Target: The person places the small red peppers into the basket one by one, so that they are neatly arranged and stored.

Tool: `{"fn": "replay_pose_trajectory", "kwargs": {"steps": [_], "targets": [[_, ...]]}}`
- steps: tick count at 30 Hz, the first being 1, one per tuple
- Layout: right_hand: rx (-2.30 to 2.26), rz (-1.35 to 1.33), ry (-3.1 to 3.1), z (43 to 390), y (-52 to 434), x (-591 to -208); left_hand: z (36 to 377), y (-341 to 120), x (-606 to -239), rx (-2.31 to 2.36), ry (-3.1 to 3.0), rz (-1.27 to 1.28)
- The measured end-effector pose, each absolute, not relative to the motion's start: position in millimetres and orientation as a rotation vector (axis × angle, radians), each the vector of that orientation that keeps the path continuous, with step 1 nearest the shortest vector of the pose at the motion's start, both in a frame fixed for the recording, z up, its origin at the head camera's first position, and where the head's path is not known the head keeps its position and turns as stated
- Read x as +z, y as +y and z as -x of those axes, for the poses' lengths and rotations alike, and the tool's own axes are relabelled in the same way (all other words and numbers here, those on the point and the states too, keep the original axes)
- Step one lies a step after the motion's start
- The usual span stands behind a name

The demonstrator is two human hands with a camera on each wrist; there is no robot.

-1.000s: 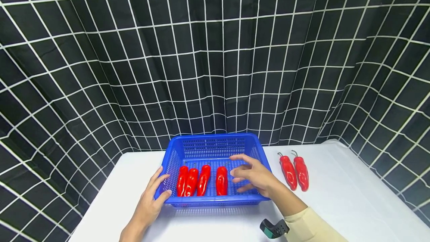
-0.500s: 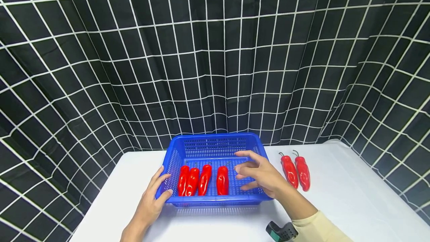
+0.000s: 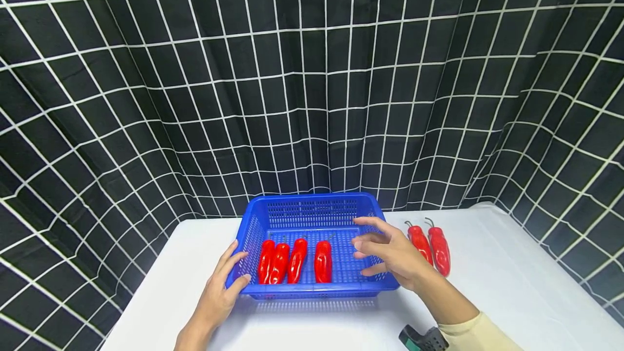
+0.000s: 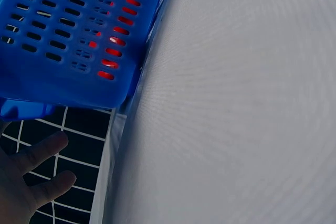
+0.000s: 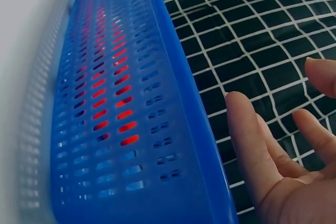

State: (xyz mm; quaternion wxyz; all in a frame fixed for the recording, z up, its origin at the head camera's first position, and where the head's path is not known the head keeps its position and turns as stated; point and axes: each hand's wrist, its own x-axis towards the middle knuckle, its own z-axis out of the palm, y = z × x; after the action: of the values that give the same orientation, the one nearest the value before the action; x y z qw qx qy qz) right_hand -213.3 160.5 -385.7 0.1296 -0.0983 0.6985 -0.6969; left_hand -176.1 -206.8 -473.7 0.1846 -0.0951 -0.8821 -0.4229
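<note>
A blue plastic basket point(image 3: 312, 287) stands on the table, with several red peppers point(image 3: 323, 262) lying inside on its left and middle. My left hand point(image 3: 219, 288) rests at the basket's left rim, its fingers spread and fairly straight. In the left wrist view, two fingers of the left hand point(image 4: 39, 169) stretch out beside the basket wall. Above the basket's right side hovers my right hand point(image 3: 390, 251), fingers apart and holding nothing. The right wrist view has the thumb and fingers of this right hand point(image 5: 283, 171) spread near the basket rim point(image 5: 197, 114).
Two more red peppers point(image 3: 440, 248) with dark stems lie on the white table point(image 3: 507, 286), right of the basket and partly behind the right hand. A black curtain with white grid lines point(image 3: 312, 96) hangs around the table. A dark strap point(image 3: 424, 338) hangs by the right sleeve.
My right hand has moved rightward across the basket, from near the rightmost pepper inside toward the right rim, with its fingers still apart. The left hand stays at the left rim.
</note>
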Motion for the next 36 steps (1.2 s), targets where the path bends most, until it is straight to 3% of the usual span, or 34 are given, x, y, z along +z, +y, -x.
{"fn": "replay_pose_trajectory", "kwargs": {"steps": [36], "targets": [[-1.97, 0.324, 2.194, 198, 230, -366, 176, -207, -474, -1.19, -2.474, 0.274]]}}
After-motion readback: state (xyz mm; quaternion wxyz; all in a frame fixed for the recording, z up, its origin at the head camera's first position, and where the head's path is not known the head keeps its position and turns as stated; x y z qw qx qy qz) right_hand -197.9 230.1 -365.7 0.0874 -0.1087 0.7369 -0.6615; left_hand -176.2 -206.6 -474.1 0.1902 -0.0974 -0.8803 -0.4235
